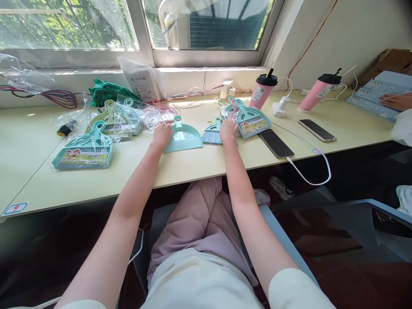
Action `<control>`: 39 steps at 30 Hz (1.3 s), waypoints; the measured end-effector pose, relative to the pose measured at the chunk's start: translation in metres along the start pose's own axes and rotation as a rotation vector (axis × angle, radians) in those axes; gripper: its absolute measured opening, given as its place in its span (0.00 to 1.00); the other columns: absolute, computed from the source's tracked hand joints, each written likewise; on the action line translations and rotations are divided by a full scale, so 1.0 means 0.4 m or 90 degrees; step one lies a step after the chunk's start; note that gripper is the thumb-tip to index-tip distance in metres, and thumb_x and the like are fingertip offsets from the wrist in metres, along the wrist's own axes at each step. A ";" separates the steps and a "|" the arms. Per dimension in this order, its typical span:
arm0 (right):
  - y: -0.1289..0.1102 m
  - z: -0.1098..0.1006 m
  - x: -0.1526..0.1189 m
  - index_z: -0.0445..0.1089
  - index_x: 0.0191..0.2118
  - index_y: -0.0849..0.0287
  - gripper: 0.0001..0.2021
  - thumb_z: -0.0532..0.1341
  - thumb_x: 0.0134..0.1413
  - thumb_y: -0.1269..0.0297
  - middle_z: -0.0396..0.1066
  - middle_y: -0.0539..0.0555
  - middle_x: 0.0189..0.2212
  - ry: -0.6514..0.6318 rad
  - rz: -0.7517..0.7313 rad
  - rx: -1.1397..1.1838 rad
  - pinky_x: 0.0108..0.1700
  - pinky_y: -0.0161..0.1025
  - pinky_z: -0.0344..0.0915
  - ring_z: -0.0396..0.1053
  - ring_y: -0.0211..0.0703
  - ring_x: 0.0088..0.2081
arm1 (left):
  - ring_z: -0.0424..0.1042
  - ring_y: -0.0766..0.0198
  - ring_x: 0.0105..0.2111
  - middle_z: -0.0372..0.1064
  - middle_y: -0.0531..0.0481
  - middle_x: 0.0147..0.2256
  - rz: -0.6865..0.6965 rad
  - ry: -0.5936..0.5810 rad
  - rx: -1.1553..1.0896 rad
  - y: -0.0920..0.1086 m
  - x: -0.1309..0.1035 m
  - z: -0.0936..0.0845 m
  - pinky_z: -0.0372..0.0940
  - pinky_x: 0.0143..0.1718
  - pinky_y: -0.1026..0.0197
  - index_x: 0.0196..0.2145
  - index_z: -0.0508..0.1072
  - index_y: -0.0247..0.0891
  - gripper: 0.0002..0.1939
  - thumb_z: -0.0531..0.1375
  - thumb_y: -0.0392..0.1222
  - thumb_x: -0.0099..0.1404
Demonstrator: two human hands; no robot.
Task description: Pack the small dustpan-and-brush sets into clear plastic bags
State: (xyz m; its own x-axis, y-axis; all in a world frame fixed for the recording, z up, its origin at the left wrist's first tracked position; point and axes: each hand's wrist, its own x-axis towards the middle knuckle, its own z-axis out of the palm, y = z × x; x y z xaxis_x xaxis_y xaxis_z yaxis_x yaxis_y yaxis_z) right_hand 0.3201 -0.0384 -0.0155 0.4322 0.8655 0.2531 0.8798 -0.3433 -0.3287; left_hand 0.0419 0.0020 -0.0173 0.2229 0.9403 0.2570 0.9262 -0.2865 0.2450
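A mint-green dustpan (186, 138) lies on the table in front of me, its handle pointing toward the window. My left hand (163, 133) is closed on its left edge, with the fingertips partly hidden. Just right of the dustpan is a small mint-green hand brush (212, 134) with blue bristles facing me. My right hand (228, 129) is closed at the brush's right side and covers part of it. Close beyond that hand lies a wrapped mint-green dustpan set (252, 120) with a printed label, overlapping other sets.
More plastic-wrapped dustpan sets (84, 150) sit at left, near a green bag (111, 92). On the right are a black phone (277, 142) with a white cable, another phone (317, 130), two pink cups (262, 92) and a charger (280, 106). Another person's hand (397, 101) rests by boxes.
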 end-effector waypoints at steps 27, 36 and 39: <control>-0.119 -0.028 -0.062 0.77 0.48 0.54 0.12 0.59 0.68 0.57 0.80 0.56 0.47 0.058 -0.247 0.563 0.47 0.40 0.70 0.76 0.46 0.46 | 0.76 0.52 0.44 0.77 0.47 0.38 0.007 0.089 -0.798 -0.014 0.050 -0.007 0.71 0.46 0.54 0.39 0.76 0.41 0.25 0.68 0.66 0.58; -0.142 -0.074 -0.135 0.75 0.59 0.53 0.20 0.54 0.72 0.53 0.68 0.63 0.63 0.112 -0.135 0.285 0.65 0.54 0.58 0.61 0.57 0.66 | 0.74 0.52 0.42 0.75 0.48 0.36 0.136 0.065 -0.699 0.092 0.001 0.004 0.70 0.47 0.52 0.39 0.76 0.39 0.22 0.66 0.62 0.61; -0.132 -0.065 -0.106 0.70 0.65 0.53 0.27 0.60 0.67 0.46 0.69 0.63 0.61 0.069 -0.133 0.362 0.63 0.53 0.61 0.62 0.57 0.66 | 0.74 0.51 0.46 0.76 0.46 0.40 0.132 0.090 -0.692 0.090 0.000 -0.005 0.69 0.52 0.52 0.43 0.77 0.40 0.19 0.64 0.57 0.64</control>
State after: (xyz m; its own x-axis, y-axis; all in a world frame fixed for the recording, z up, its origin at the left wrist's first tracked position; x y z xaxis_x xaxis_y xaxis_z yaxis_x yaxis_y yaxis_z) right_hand 0.2606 -0.0665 0.0146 0.3062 0.8414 0.4453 0.7178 0.1032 -0.6885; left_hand 0.0747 -0.0086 -0.0066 0.2420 0.8459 0.4752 0.1011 -0.5091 0.8548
